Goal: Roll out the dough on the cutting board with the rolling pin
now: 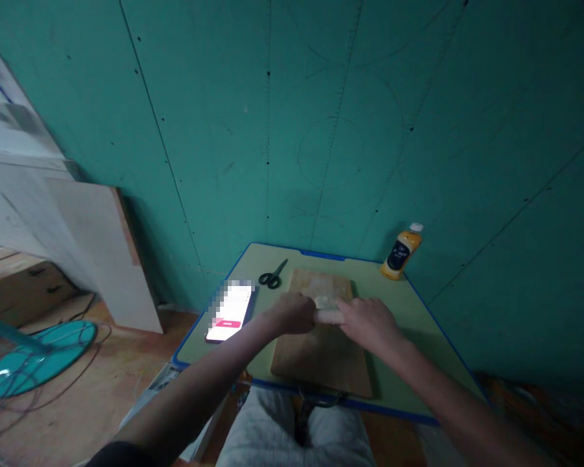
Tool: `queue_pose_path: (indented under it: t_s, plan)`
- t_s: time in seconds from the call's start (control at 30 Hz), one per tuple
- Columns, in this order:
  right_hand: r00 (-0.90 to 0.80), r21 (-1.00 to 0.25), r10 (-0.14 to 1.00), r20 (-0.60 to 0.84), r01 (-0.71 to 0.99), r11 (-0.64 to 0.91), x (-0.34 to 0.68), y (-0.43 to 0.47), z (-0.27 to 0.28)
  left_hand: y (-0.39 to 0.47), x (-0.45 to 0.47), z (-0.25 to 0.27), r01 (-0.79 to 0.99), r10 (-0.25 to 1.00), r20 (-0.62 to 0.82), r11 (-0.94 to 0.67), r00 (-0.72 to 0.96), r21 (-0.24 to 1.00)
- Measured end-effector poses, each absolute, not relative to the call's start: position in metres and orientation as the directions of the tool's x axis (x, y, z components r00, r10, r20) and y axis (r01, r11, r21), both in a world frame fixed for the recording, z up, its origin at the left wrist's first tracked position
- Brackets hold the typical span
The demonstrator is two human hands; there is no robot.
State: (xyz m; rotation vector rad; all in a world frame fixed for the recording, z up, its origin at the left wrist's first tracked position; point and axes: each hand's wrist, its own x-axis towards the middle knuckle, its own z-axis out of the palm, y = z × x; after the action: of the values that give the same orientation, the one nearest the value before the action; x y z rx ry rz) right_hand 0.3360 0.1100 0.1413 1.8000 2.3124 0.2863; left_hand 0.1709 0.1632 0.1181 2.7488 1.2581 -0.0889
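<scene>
Both hands grip a short pale rolling pin (329,316) across a wooden board (321,363). My left hand (294,312) is closed round one end of the pin, and my right hand (370,322) is wrapped round the other. Only the pin's middle shows between the fists. Just beyond it a small whitish piece that looks like dough (326,303) lies on the board, partly covered by the hands. A pale floury patch marks the board's far part.
The board rests on a small blue-edged table (413,324). Dark-handled scissors (273,277) and a lit phone (231,311) lie at the left; an orange drink bottle (401,253) stands at the back right. Behind is a green wall (224,130). Cables and a teal round base (43,357) are on the floor.
</scene>
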Motion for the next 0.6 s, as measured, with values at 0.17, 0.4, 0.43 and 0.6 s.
queue_pose_path:
  t_s: [0.17, 0.4, 0.43, 0.6]
  plan:
    - [-0.293, 0.202, 0.955, -0.041, 0.934, 0.295, 0.326, 0.107, 0.140, 0.158, 0.182, 0.116, 0.715, 0.701, -0.139, -0.681, 0.699, 0.158]
    - [-0.343, -0.246, 0.844, -0.412, 0.934, 0.259, 0.350, 0.120, 0.141, 0.143, 0.169, 0.111, 0.700, 0.698, 0.055, -0.714, 0.714, -0.022]
    - [-0.335, -0.279, 0.820, -0.464, 0.934, 0.223, 0.353, 0.121, 0.144, 0.141, 0.168, 0.111, 0.700, 0.697, 0.064, -0.714, 0.714, -0.028]
    - [-0.355, -0.290, 0.807, -0.472, 0.927, 0.238, 0.354, 0.120, 0.157, 0.145, 0.172, 0.117, 0.679, 0.679, 0.004, -0.734, 0.734, -0.011]
